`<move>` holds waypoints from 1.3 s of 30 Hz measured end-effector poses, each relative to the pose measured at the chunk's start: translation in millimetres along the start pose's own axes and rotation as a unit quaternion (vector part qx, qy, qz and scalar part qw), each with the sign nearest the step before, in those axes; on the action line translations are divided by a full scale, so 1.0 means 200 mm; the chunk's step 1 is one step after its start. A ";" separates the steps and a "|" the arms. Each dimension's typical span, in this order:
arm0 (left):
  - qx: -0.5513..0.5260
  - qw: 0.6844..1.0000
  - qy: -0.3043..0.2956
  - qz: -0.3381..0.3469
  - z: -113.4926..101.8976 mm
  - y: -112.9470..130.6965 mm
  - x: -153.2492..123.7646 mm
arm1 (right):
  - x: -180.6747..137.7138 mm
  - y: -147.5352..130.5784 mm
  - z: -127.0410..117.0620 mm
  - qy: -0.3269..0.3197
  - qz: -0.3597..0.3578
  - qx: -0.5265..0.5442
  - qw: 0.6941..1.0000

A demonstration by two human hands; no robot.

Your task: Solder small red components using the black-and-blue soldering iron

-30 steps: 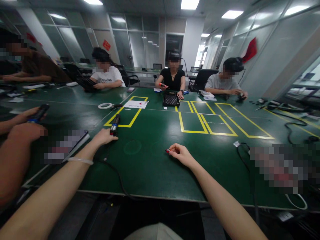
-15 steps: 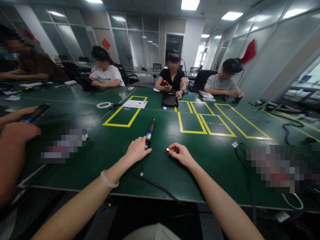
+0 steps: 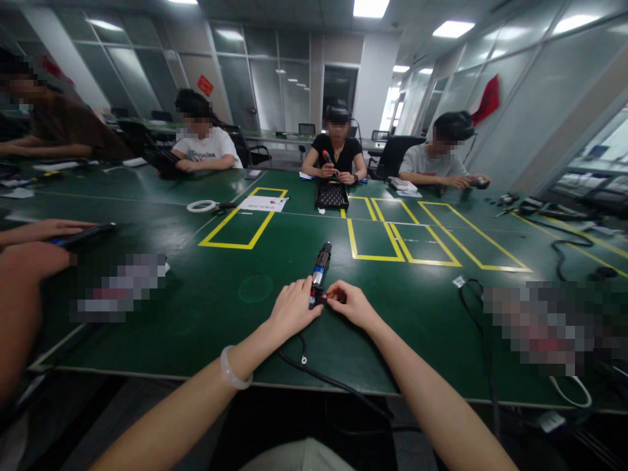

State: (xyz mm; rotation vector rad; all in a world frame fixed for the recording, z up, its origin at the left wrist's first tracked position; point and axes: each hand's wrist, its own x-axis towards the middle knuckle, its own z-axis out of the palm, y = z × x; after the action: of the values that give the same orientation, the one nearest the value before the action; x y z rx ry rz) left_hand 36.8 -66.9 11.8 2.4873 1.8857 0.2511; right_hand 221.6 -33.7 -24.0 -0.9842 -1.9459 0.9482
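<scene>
My left hand [image 3: 294, 306] is closed around the rear end of a black, silver and blue electric screwdriver [image 3: 321, 265], whose front points away from me across the green table. A black cable [image 3: 338, 386] trails from near my left hand to the table's front edge. Close beside it, my right hand [image 3: 354, 306] pinches a small red piece [image 3: 324, 297] between thumb and fingers. This piece is up against the screwdriver's rear end; whether it is joined to it I cannot tell. My left fingers partly hide the rear end.
Yellow tape rectangles [image 3: 226, 247] mark the table. Across it, a person [image 3: 338, 154] holds a red-handled tool above a black tray [image 3: 331, 196]. A white sheet [image 3: 262, 204] and a white ring [image 3: 201, 206] lie left of that. Another person's hand [image 3: 36, 258] is at far left.
My left hand has moved right with the electric screwdriver, bringing its rear end to the red piece in my right hand. The right hand has stayed nearly in place.
</scene>
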 end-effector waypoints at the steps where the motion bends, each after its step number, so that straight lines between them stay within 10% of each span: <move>1: -0.004 1.000 0.002 0.001 0.00 0.00 0.00 | 0.00 0.00 0.00 -0.001 -0.004 -0.004 1.000; 39: 0.057 0.998 0.032 -0.011 -0.02 -0.09 0.02 | -0.02 -0.02 -0.03 0.022 -0.034 -0.088 0.995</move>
State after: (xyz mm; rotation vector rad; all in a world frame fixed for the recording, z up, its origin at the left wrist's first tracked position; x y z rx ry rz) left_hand 20.1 -58.7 13.8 2.5579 2.0053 0.2333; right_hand 227.0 -37.8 -18.9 -1.0220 -2.0392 0.7196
